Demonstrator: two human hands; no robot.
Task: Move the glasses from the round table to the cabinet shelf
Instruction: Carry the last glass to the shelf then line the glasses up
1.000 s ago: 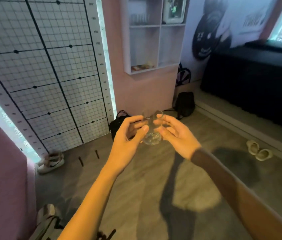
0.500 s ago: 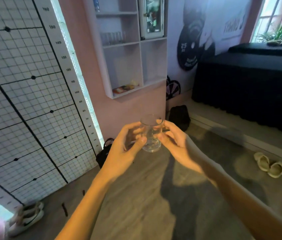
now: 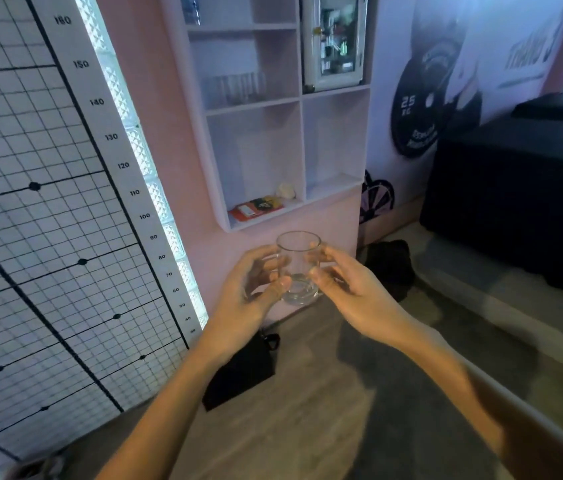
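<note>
A clear short glass point(image 3: 298, 261) is held upright in mid-air in front of me, just below the white wall cabinet point(image 3: 299, 140). My left hand point(image 3: 250, 296) grips its left side with fingers and thumb curled round it. My right hand point(image 3: 346, 289) grips the right side the same way. On a middle shelf of the cabinet stands a row of several clear glasses point(image 3: 235, 88). The round table is out of view.
An orange packet point(image 3: 254, 209) and a pale shell-like object point(image 3: 286, 191) lie on the cabinet's bottom left shelf. Black bags point(image 3: 242, 372) point(image 3: 391, 265) sit on the floor below. A dark draped bench point(image 3: 515, 202) stands at right, a grid measuring wall point(image 3: 48, 220) at left.
I have come closer to the cabinet, which now looms larger and more central. Both hands keep the same hold on the glass and have carried it higher toward the shelves.
</note>
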